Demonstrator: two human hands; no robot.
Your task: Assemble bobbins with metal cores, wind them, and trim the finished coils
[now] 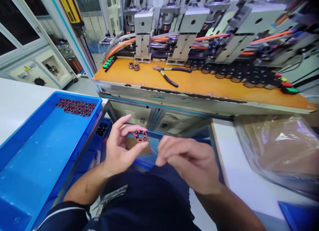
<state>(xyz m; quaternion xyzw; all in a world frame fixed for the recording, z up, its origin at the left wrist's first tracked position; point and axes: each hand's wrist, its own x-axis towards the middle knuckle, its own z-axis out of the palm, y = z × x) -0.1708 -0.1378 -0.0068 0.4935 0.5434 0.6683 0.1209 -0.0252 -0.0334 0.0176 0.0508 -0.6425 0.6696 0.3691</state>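
My left hand [122,146] pinches a small motor stator [141,136], a ring with red and dark segments round an open middle, between thumb and fingertips. To its right is my right hand [188,158], slightly blurred, its fingers curled and pressed together. Whatever those fingers grip, if anything, is hidden. A thin pinkish line shows between the two hands; I cannot tell whether it is a wire or joined to either hand. Many similar red-and-dark stators [76,107] lie packed at the far end of the blue tray [50,134] on my left.
Cutting pliers [171,73] lie on the orange bench top [119,76], near two copper-coloured rings [134,66]. Dark cylindrical parts [234,74] line its right side below the machine [171,28]. A plastic-wrapped package [279,148] rests on the white table at right.
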